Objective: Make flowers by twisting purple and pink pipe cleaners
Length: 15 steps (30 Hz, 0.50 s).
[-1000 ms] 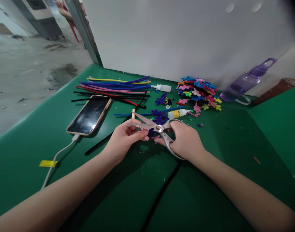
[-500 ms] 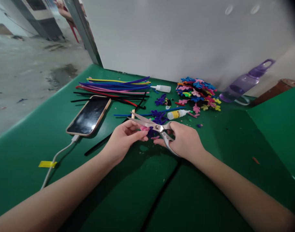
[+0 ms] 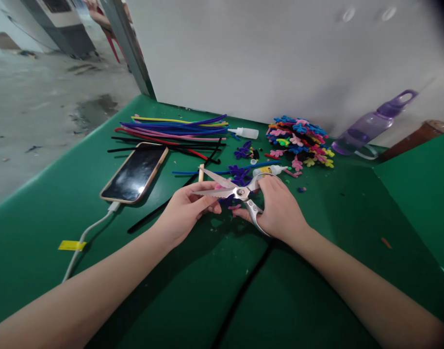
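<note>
My right hand point(image 3: 280, 211) grips the handles of metal scissors point(image 3: 229, 190), whose blades are parted and point left. My left hand point(image 3: 187, 208) pinches a small pink pipe-cleaner piece point(image 3: 219, 186) right at the blades, with purple bits just behind it. Both hands hover over the green table point(image 3: 214, 281). Small purple flower shapes point(image 3: 239, 173) lie just beyond the scissors.
A phone point(image 3: 134, 172) on a white cable point(image 3: 84, 238) lies to the left. Long coloured pipe cleaners point(image 3: 174, 129) are spread behind it. Two glue bottles point(image 3: 269, 170) point(image 3: 244, 132), a heap of coloured flowers point(image 3: 300, 140) and a purple water bottle point(image 3: 370, 125) stand by the white wall.
The scissors have tilted up slightly and their blades have closed a little around the pink piece. Both hands stay in nearly the same place.
</note>
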Each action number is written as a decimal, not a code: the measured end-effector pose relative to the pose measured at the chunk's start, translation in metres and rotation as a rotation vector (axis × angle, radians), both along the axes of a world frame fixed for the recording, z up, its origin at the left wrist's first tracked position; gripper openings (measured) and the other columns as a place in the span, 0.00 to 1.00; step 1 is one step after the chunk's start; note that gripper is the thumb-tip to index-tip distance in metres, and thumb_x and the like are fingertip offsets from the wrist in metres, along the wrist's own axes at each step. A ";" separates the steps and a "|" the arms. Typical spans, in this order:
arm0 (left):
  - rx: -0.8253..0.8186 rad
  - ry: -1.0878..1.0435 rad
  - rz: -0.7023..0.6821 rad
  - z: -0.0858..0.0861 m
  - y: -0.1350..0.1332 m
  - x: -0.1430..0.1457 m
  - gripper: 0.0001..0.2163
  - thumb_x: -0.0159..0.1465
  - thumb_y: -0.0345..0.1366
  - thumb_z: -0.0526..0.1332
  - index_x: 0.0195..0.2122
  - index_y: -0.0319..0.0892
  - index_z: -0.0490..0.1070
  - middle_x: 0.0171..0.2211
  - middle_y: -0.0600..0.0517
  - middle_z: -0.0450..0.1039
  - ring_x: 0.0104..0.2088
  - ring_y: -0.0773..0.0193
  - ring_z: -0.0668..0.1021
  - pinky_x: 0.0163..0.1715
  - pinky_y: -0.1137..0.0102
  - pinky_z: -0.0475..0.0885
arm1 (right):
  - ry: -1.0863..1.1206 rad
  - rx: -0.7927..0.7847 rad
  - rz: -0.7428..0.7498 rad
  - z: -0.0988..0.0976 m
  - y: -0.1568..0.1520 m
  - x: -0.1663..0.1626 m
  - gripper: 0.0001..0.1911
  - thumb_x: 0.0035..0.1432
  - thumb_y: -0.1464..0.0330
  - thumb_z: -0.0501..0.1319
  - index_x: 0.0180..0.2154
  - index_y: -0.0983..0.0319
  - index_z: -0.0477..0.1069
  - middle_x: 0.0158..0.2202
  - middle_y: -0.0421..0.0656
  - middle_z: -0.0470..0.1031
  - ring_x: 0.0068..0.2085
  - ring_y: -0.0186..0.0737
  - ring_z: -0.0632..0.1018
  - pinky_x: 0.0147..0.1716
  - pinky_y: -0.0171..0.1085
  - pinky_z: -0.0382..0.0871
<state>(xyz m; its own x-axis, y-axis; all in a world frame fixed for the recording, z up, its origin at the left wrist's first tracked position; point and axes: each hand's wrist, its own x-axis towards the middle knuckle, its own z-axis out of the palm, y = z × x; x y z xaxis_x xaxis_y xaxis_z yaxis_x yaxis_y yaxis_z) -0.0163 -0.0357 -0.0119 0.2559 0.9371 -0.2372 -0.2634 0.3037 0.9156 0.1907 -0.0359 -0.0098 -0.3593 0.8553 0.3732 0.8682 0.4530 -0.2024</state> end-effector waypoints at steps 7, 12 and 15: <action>-0.056 -0.102 0.001 -0.001 0.002 -0.001 0.06 0.54 0.28 0.63 0.34 0.39 0.75 0.23 0.53 0.73 0.23 0.71 0.72 0.25 0.75 0.66 | -0.028 0.012 0.000 0.000 0.000 0.001 0.24 0.48 0.49 0.58 0.33 0.63 0.59 0.32 0.48 0.65 0.37 0.46 0.67 0.36 0.42 0.62; -0.047 -0.101 -0.056 -0.001 0.003 -0.001 0.05 0.55 0.29 0.62 0.33 0.37 0.75 0.25 0.52 0.73 0.23 0.71 0.73 0.25 0.76 0.65 | -0.037 0.024 0.017 0.001 0.001 0.001 0.26 0.47 0.48 0.58 0.35 0.63 0.58 0.33 0.47 0.64 0.36 0.46 0.66 0.36 0.43 0.61; -0.069 -0.091 -0.082 -0.001 0.004 -0.001 0.06 0.57 0.31 0.62 0.34 0.36 0.75 0.24 0.52 0.72 0.23 0.72 0.73 0.25 0.77 0.65 | -0.042 0.032 0.025 0.001 0.001 0.001 0.26 0.46 0.48 0.58 0.36 0.63 0.58 0.33 0.47 0.64 0.37 0.47 0.66 0.37 0.44 0.61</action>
<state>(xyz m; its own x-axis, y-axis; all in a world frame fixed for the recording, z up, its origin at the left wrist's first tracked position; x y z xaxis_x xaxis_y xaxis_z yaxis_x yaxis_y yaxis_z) -0.0174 -0.0317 -0.0128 0.3541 0.8945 -0.2728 -0.3166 0.3892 0.8650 0.1913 -0.0350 -0.0087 -0.3964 0.8338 0.3843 0.8640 0.4804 -0.1510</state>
